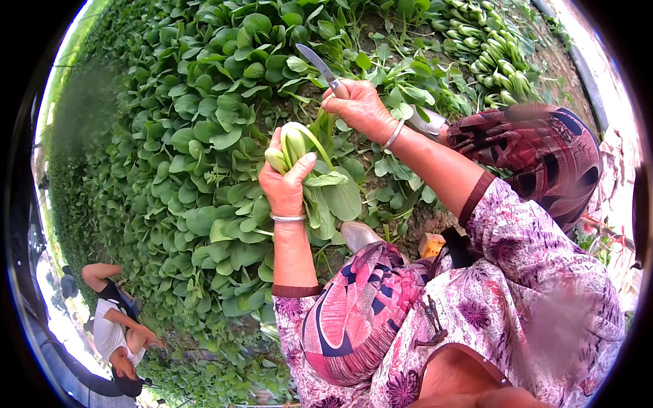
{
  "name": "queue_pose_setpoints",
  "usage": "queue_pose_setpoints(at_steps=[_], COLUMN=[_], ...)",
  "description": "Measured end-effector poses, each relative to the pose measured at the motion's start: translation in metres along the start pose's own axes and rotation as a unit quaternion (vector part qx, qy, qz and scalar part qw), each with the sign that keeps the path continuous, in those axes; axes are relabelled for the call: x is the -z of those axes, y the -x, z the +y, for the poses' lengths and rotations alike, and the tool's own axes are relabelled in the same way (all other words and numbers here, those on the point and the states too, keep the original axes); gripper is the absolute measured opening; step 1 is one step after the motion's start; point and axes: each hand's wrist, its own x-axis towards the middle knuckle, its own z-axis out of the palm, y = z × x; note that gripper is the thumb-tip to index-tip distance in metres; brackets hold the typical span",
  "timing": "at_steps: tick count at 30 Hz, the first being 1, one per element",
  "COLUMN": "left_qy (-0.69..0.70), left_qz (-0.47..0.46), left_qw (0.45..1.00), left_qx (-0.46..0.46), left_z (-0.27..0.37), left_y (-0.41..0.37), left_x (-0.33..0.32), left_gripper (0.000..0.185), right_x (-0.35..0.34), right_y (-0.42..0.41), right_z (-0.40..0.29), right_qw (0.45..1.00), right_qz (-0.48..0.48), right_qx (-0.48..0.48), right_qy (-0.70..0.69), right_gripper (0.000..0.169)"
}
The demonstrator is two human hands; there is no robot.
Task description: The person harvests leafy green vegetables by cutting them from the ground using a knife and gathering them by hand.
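My left hand [286, 186] is closed around a few heads of leafy green vegetable [296, 145], likely bok choy; their pale bases point up and the leaves hang beside my wrist. Above and to the right, my right hand [357, 107] grips the handle of a knife [319, 64] with a curved metal blade pointing to the upper left. Some green stems show just below the right hand; whether its fingers also hold them I cannot tell. Dense growing leafy greens [204, 132] spread left of both hands.
Harvested greens [502, 61] lie in rows at the upper right. Loose leaves [403, 84] cover soil beyond my right hand. My shoes [359, 235] stand at the bed's edge, near a small orange-yellow object [431, 245]. Another person [115, 326] crouches at the lower left.
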Motion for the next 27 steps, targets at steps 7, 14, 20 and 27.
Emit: queue_pose_setpoints(at_steps=[7, 14, 20, 27], left_qy=[0.072, 0.126, 0.043, -0.547], left_qz=[-0.132, -0.120, 0.034, -0.056], left_qw=[0.988, 0.967, 0.993, 0.835], left_qx=[0.017, 0.186, 0.107, 0.009], left_z=[0.001, -0.008, -0.016, -0.077], left_y=[0.008, 0.019, -0.012, -0.022], left_x=[-0.005, -0.002, 0.035, 0.027], left_gripper=[0.071, 0.056, 0.037, 0.043], right_x=[-0.001, -0.002, 0.026, 0.017], right_y=[0.039, 0.037, 0.026, 0.045], right_z=[-0.019, 0.001, 0.069, 0.116], right_qw=[0.962, 0.950, 0.936, 0.892], right_qz=[-0.212, -0.259, -0.188, -0.196], right_qx=[-0.152, -0.172, -0.088, -0.207], right_qy=[-0.086, -0.024, 0.286, 0.350], right_gripper=[0.015, 0.019, 0.044, 0.040])
